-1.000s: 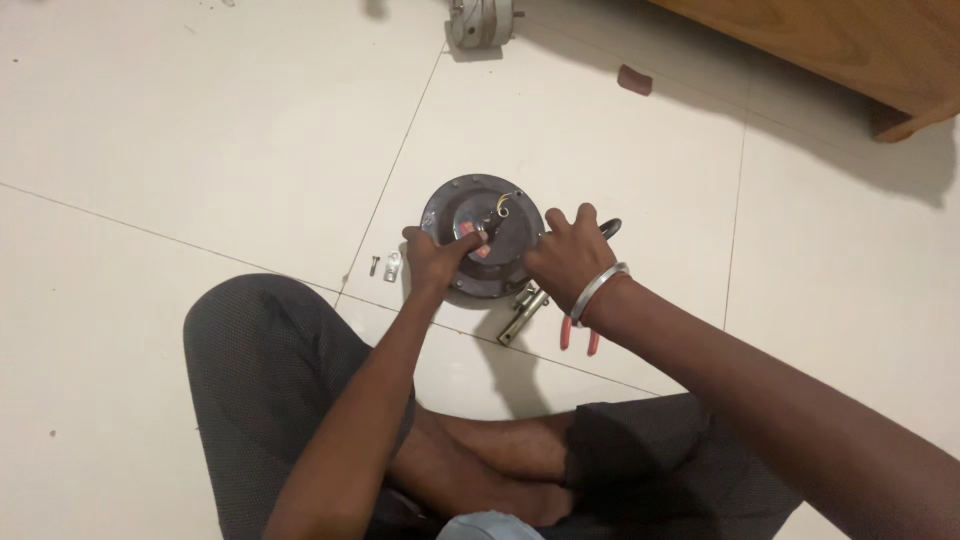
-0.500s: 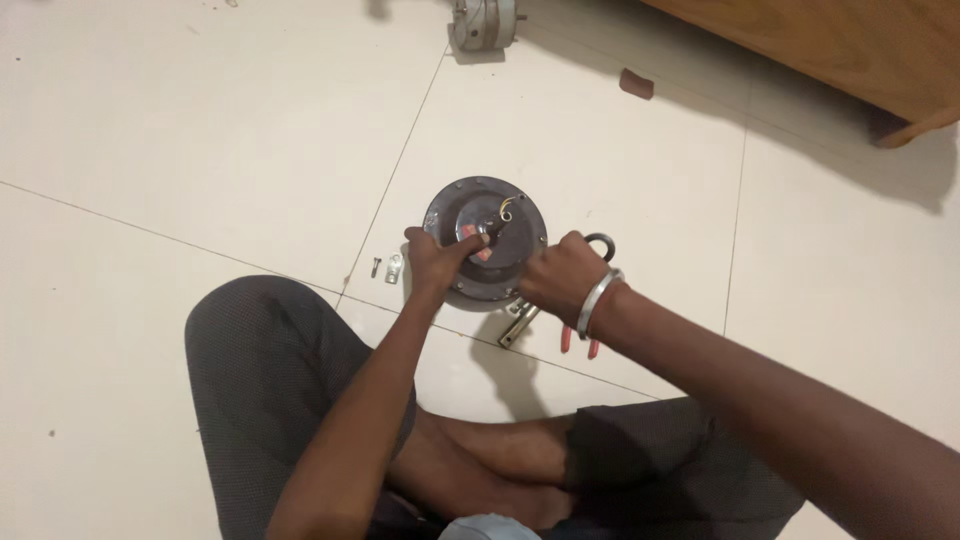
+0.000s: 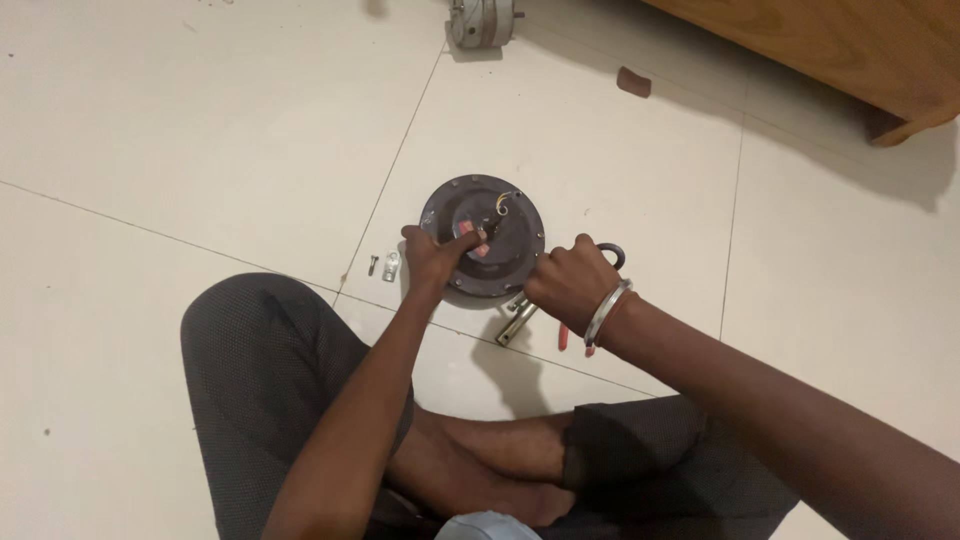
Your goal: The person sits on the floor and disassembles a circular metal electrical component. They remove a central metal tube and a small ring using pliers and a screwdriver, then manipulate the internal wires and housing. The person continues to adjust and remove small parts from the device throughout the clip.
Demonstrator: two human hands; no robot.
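Observation:
A round dark metal motor housing (image 3: 500, 215) lies flat on the white tiled floor in front of my crossed legs, with short wires sticking up near its centre. My left hand (image 3: 432, 258) rests on its near left part, fingers curled onto the central hub. My right hand (image 3: 566, 281), a metal bangle on the wrist, is closed in a fist at the housing's near right rim. What it grips is hidden. Red-handled pliers (image 3: 567, 338) and a metal tool (image 3: 516, 322) lie just under that hand.
Small metal screws and a bracket (image 3: 386, 265) lie left of the housing. Another metal motor part (image 3: 482, 20) stands at the top edge. A small brown block (image 3: 633, 81) and a wooden furniture base (image 3: 850, 50) are at the upper right.
My right hand has slid from the top of the housing down to its near right rim. The left hand has stayed on the hub.

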